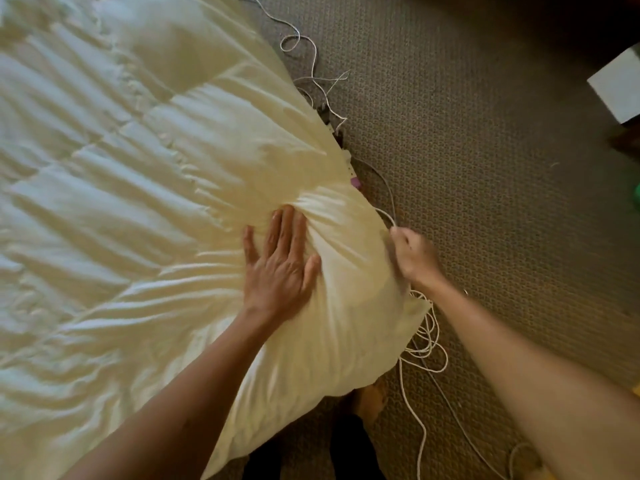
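A cream quilted comforter [138,168] covers the bed and fills the left and middle of the head view. My left hand [277,268] lies flat on it near the bed's corner, fingers straight, pressing the fabric into radiating wrinkles. My right hand [412,254] is curled at the comforter's edge on the right side of the corner and grips the fabric there; its fingertips are hidden and it is blurred.
Brown carpet [485,168] lies to the right of the bed. White cords [422,344] trail along the bed's side on the floor. A white box [620,84] sits at the far right. My bare foot [370,400] stands beside the bed corner.
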`<state>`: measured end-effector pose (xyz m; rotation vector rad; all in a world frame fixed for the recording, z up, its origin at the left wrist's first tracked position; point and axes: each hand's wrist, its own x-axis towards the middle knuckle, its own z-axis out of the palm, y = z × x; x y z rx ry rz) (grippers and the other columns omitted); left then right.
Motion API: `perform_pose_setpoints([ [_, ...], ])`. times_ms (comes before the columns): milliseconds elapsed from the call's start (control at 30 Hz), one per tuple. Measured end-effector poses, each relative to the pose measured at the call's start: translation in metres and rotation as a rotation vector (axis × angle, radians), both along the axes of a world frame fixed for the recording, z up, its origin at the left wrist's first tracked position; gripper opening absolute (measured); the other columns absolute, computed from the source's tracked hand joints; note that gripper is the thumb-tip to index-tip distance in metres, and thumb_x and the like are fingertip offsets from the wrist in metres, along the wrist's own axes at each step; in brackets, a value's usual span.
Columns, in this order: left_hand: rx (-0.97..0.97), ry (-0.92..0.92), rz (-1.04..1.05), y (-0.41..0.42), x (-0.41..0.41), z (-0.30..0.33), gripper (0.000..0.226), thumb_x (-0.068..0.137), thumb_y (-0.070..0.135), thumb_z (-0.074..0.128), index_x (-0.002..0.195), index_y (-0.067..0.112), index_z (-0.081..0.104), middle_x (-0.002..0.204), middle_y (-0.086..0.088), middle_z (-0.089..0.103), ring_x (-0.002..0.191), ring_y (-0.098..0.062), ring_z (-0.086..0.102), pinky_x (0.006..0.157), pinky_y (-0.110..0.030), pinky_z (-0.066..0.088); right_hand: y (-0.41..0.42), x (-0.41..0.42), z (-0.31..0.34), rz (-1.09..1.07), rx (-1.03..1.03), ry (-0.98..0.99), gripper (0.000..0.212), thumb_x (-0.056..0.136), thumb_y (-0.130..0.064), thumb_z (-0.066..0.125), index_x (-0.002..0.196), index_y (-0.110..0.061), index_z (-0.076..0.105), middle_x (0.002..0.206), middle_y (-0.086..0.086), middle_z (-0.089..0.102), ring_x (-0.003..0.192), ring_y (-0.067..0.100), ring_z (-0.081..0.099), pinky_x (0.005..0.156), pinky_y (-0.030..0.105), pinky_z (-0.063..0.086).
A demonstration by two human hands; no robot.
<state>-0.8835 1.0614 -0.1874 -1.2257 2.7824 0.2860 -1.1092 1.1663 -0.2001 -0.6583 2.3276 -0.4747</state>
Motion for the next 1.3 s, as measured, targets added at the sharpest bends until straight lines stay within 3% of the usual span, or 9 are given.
perform_pose_setpoints([
  [100,-0.008,0.0,0.057,-0.002,-0.012,0.002,0.072,0.096,0.049,0.017,0.156,0.009,0.011,0.164,-0.007,0.002,0.151,-0.017,-0.003,0.119,-0.057,0.001,-0.048,0.018,0.02,0.064,-0.459,-0.137,0.045,0.105,-0.041,0.034,0.144,-0.021,0.047,0.144,-0.007,0.048,0.133,0.009,0.043,0.11,0.026,0.033],
  [200,-0.019,0.013,0.141,-0.021,-0.02,0.011,0.073,0.096,0.054,0.014,0.156,0.012,0.008,0.164,-0.008,0.001,0.151,-0.019,-0.003,0.119,-0.055,-0.004,-0.055,0.03,0.004,0.09,-0.098,-0.427,0.059,0.104,-0.049,0.029,0.143,-0.008,0.047,0.15,0.011,0.044,0.141,0.023,0.037,0.115,0.029,0.028],
  [300,0.082,0.013,0.386,-0.05,-0.036,0.021,0.07,0.099,0.055,0.016,0.156,0.017,-0.004,0.164,-0.006,-0.01,0.15,-0.019,-0.013,0.118,-0.057,-0.009,-0.062,0.01,0.007,0.095,0.192,-0.377,0.066,0.102,-0.051,0.03,0.13,0.002,0.057,0.138,0.023,0.053,0.13,0.036,0.048,0.103,0.034,0.038],
  [533,0.134,0.031,0.395,-0.04,-0.045,0.026,0.071,0.097,0.06,0.01,0.157,0.022,0.004,0.164,-0.005,-0.006,0.151,-0.019,-0.01,0.117,-0.056,-0.009,-0.048,-0.031,0.043,0.032,-0.039,-0.858,0.041,0.083,-0.045,0.073,0.105,-0.01,0.072,0.1,0.006,0.076,0.09,0.02,0.073,0.073,0.032,0.059],
  [700,0.092,0.046,0.352,-0.022,-0.036,0.021,0.076,0.09,0.059,0.0,0.157,0.023,0.008,0.165,-0.004,-0.001,0.151,-0.017,-0.007,0.12,-0.05,-0.007,-0.004,-0.058,0.046,0.118,0.06,-1.074,0.081,0.057,-0.04,0.092,0.123,-0.003,0.062,0.114,0.016,0.071,0.103,0.032,0.069,0.084,0.046,0.057],
  [967,0.09,0.075,0.353,-0.003,-0.027,0.022,0.073,0.092,0.057,0.006,0.156,0.023,0.015,0.164,-0.002,0.006,0.151,-0.013,-0.003,0.121,-0.047,-0.005,0.041,-0.025,0.04,-0.038,0.155,-1.064,0.037,0.08,-0.005,0.075,0.115,0.002,0.066,0.103,0.017,0.074,0.087,0.027,0.072,0.075,0.04,0.059],
  [1100,0.079,0.099,0.382,0.007,-0.026,0.02,0.071,0.093,0.054,0.008,0.156,0.022,0.018,0.164,-0.001,0.011,0.151,-0.013,0.002,0.12,-0.046,-0.003,0.062,-0.032,0.052,-0.079,0.033,-1.238,0.054,0.075,-0.007,0.075,0.127,-0.002,0.06,0.121,0.022,0.066,0.108,0.038,0.065,0.084,0.045,0.058],
  [1200,0.069,0.114,0.407,0.02,-0.026,0.02,0.071,0.093,0.052,0.009,0.155,0.021,0.019,0.164,-0.002,0.012,0.151,-0.014,0.002,0.121,-0.047,-0.002,0.095,-0.027,0.06,0.049,0.226,-1.329,0.078,0.058,-0.019,0.092,0.127,-0.004,0.059,0.123,0.02,0.066,0.11,0.034,0.065,0.092,0.046,0.054],
  [1300,0.08,0.161,0.408,0.027,-0.024,0.023,0.069,0.093,0.048,0.01,0.155,0.019,0.021,0.163,-0.002,0.014,0.151,-0.014,0.004,0.121,-0.049,0.002,0.105,-0.008,0.077,0.187,0.302,-1.291,0.052,0.058,-0.012,0.088,0.107,-0.007,0.071,0.107,0.013,0.074,0.097,0.025,0.07,0.091,0.04,0.056],
])
